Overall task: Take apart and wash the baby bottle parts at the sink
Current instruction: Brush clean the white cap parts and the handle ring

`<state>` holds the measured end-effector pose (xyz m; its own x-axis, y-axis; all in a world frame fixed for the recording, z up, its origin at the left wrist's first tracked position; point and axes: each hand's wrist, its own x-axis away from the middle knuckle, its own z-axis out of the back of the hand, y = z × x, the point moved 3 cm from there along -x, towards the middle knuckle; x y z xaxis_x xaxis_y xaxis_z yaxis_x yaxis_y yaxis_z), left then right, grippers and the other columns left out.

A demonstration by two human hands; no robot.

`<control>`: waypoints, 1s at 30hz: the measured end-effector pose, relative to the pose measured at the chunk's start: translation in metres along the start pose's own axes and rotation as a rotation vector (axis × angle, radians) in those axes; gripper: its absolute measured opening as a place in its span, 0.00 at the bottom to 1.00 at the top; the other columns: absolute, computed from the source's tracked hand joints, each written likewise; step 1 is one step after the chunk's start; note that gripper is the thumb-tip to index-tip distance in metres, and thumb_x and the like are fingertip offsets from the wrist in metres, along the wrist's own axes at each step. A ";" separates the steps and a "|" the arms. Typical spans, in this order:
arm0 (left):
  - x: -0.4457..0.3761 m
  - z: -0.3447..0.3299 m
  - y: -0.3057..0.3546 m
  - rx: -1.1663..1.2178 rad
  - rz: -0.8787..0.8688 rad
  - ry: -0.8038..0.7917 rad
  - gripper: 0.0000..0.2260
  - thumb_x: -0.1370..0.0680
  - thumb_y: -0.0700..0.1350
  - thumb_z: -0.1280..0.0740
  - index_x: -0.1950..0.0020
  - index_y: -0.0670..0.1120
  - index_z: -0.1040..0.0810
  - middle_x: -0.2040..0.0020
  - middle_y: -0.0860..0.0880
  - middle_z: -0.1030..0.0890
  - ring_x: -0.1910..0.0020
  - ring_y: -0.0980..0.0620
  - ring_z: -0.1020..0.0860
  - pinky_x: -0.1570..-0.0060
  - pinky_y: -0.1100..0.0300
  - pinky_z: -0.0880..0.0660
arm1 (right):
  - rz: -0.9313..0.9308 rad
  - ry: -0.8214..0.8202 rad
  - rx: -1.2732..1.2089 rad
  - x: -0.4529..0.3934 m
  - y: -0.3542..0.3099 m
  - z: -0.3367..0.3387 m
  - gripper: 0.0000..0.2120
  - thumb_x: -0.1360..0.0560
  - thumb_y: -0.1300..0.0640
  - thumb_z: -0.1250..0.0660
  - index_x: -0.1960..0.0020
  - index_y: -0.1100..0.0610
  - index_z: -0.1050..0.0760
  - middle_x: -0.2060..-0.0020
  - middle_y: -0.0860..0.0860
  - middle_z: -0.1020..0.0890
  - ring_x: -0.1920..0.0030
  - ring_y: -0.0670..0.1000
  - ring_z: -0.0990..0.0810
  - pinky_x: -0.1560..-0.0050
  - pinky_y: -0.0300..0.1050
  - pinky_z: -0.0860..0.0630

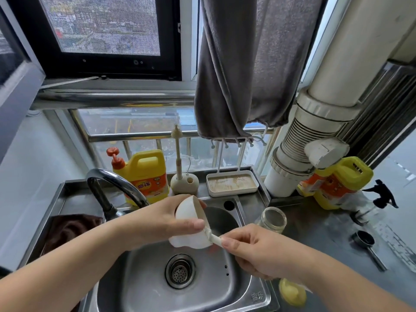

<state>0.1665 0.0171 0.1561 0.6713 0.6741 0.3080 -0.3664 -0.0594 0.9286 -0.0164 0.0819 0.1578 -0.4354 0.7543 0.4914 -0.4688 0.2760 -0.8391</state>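
Note:
My left hand [166,218] grips a white bottle cap [189,221] above the steel sink [202,287], its open side turned to the right. My right hand [249,248] pinches the handle of a small white brush [215,237] whose tip reaches into the cap. The clear glass bottle body [273,219] stands upright and open on the counter just right of the sink. A yellowish bottle part [292,292] lies on the sink's right rim, below my right wrist.
The faucet [117,188] arches at the left. At the back stand a yellow detergent jug [148,174], a bottle brush in its holder [183,183] and a white drying rack tray [233,184]. A brown cloth [69,230] lies left; a metal scoop [365,244] right.

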 end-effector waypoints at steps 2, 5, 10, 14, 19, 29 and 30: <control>0.002 -0.002 0.001 0.001 0.003 -0.010 0.36 0.46 0.63 0.24 0.41 0.54 0.25 0.51 0.51 0.19 0.52 0.54 0.20 0.59 0.63 0.23 | -0.005 0.027 0.187 0.003 -0.005 0.002 0.11 0.20 0.45 0.43 0.49 0.43 0.21 0.76 0.45 0.34 0.77 0.43 0.37 0.75 0.34 0.39; 0.002 -0.005 -0.002 -0.080 -0.003 -0.044 0.28 0.42 0.56 0.26 0.43 0.52 0.23 0.52 0.50 0.18 0.53 0.55 0.20 0.58 0.62 0.23 | 0.116 0.255 0.776 0.008 -0.015 0.007 0.09 0.21 0.43 0.41 0.47 0.44 0.25 0.72 0.45 0.30 0.72 0.44 0.32 0.71 0.40 0.33; 0.006 -0.001 -0.006 -0.072 0.036 -0.073 0.29 0.42 0.56 0.26 0.43 0.48 0.24 0.55 0.52 0.19 0.55 0.57 0.20 0.56 0.62 0.23 | 0.431 0.652 1.421 -0.002 -0.011 0.012 0.13 0.33 0.54 0.28 0.49 0.49 0.20 0.70 0.48 0.25 0.77 0.51 0.28 0.78 0.41 0.37; 0.009 0.006 -0.002 -0.240 -0.126 0.039 0.28 0.40 0.54 0.24 0.42 0.54 0.26 0.51 0.55 0.20 0.52 0.56 0.20 0.53 0.60 0.22 | 0.257 0.563 1.102 -0.005 -0.015 0.002 0.07 0.21 0.46 0.41 0.51 0.45 0.25 0.68 0.48 0.24 0.67 0.53 0.25 0.70 0.44 0.30; 0.013 -0.002 -0.002 -0.901 -0.464 0.248 0.40 0.42 0.57 0.24 0.32 0.53 0.34 0.42 0.58 0.26 0.45 0.61 0.28 0.44 0.73 0.34 | -0.064 0.057 0.311 -0.008 -0.005 -0.001 0.12 0.20 0.45 0.42 0.55 0.45 0.21 0.78 0.44 0.32 0.77 0.42 0.35 0.76 0.35 0.39; 0.010 0.008 0.000 -0.691 -0.460 0.301 0.37 0.41 0.61 0.24 0.35 0.58 0.33 0.40 0.63 0.26 0.42 0.64 0.27 0.42 0.64 0.27 | 0.036 0.276 0.695 -0.006 -0.013 0.009 0.13 0.20 0.42 0.45 0.43 0.43 0.26 0.67 0.45 0.24 0.68 0.43 0.27 0.66 0.42 0.31; 0.009 0.009 -0.001 -0.578 -0.406 0.278 0.35 0.41 0.59 0.23 0.36 0.60 0.32 0.42 0.63 0.25 0.43 0.62 0.25 0.44 0.60 0.25 | 0.115 0.435 0.952 -0.007 -0.014 0.013 0.14 0.20 0.42 0.47 0.41 0.44 0.27 0.63 0.47 0.21 0.64 0.47 0.23 0.64 0.43 0.29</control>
<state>0.1784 0.0167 0.1594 0.6664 0.7261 -0.1696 -0.4557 0.5767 0.6780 -0.0171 0.0649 0.1698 -0.2902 0.9472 0.1360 -0.9346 -0.2501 -0.2528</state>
